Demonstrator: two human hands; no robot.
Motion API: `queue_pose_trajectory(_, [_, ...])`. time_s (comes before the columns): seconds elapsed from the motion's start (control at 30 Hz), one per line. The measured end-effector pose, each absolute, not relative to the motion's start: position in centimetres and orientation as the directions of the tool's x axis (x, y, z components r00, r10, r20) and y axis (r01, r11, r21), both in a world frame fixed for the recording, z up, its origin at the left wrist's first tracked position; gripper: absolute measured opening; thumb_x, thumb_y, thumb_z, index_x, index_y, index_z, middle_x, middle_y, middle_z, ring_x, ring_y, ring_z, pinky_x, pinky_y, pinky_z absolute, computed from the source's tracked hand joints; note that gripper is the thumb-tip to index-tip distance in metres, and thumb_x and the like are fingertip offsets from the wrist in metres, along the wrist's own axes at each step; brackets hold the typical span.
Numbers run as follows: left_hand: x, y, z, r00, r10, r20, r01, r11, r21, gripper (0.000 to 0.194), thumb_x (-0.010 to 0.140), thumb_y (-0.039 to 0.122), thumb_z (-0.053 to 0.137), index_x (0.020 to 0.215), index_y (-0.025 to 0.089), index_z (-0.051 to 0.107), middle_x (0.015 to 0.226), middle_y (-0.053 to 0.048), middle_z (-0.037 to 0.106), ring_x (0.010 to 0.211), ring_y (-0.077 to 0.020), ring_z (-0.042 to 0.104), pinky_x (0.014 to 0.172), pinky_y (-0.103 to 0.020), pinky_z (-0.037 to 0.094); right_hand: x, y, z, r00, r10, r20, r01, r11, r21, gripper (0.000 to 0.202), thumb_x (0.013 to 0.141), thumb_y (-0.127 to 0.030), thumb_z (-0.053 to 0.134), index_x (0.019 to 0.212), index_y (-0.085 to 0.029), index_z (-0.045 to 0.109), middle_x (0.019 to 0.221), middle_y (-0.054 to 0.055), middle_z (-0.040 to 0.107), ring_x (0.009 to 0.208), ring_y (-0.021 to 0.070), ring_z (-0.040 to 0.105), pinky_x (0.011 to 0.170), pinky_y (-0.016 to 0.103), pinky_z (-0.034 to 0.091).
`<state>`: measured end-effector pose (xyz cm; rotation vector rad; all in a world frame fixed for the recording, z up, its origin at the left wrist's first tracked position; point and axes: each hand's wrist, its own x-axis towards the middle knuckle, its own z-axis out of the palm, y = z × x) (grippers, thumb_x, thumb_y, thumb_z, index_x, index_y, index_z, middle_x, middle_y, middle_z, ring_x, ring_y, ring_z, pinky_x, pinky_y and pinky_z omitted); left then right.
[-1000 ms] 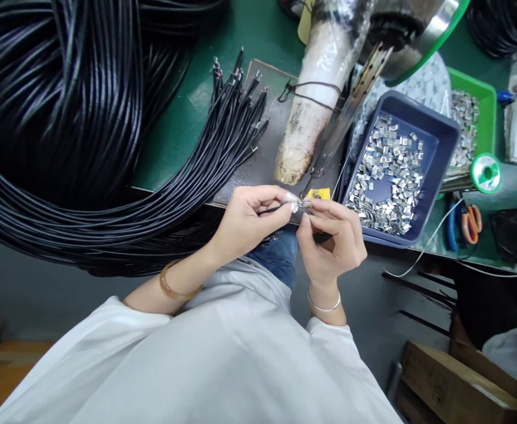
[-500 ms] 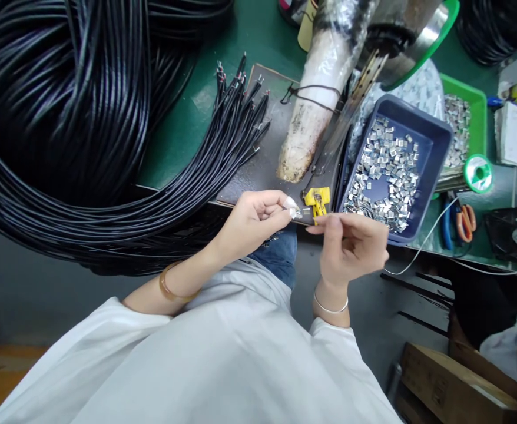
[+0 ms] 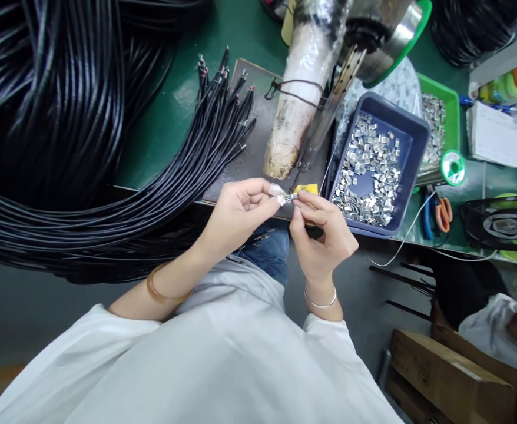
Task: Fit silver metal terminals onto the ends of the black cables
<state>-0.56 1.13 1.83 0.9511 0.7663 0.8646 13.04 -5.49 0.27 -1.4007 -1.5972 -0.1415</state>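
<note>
My left hand (image 3: 245, 212) pinches a small metal connector (image 3: 288, 198) between thumb and forefinger, with white wrapping on its fingertips. My right hand (image 3: 320, 232) has its fingers at the connector's other end, closed around it. Just behind the right fingertips sits a yellow holder (image 3: 307, 189), partly hidden by them. Above the hands, a wrapped white cylinder (image 3: 285, 129) and a thin metal bar (image 3: 338, 91) slant down to the grey board (image 3: 236, 159).
Black cables (image 3: 188, 159) fan across the left. On the right are a blue tray (image 3: 411, 162) of metal pieces, a green tray (image 3: 451, 112), a solder spool (image 3: 453, 168), orange-handled pliers (image 3: 443, 213) and a fan (image 3: 501, 224). Another person's sleeve (image 3: 488, 324) shows at lower right.
My right hand has moved left and its fingertips now meet the connector at my left hand. The whole view has shifted, so the table items appear further left.
</note>
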Motion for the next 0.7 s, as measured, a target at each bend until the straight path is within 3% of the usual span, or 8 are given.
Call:
queue_pose_trajectory(0.53, [-0.7,1.1,1.9,0.476,0.862,-0.172,-0.248,0.319,0.915,0.015,0.075,0.023,0.074,0.077,0.014,0.062,0.051,0.009,0.042,0.042,-0.0017,0.029,0.041,-0.016,0.025,12.6,-5.6,0.5,0.172,0.701,0.692,0.747,0.365,-0.555,0.021,0.081,-0.005,0.069,0.092,-0.022,0.062,0.107,0.004,0.076,0.089,0.0154,0.076,0.075,0.028,0.067])
queue_pose_trajectory(0.7, [-1.1,0.8,1.7,0.479,0.863,-0.162,-0.108,0.241,0.964,0.012,0.082,0.024,0.066,0.08,0.013,0.063,0.054,0.008,0.041,0.046,-0.0033,0.032,0.044,-0.017,0.025,13.6,-6.1,0.1,0.205,0.72,0.663,0.751,0.319,-0.578,0.016,0.086,-0.012,0.066,0.097,-0.023,0.063,0.097,-0.001,0.077,0.08,0.0133,0.076,0.068,0.026,0.065])
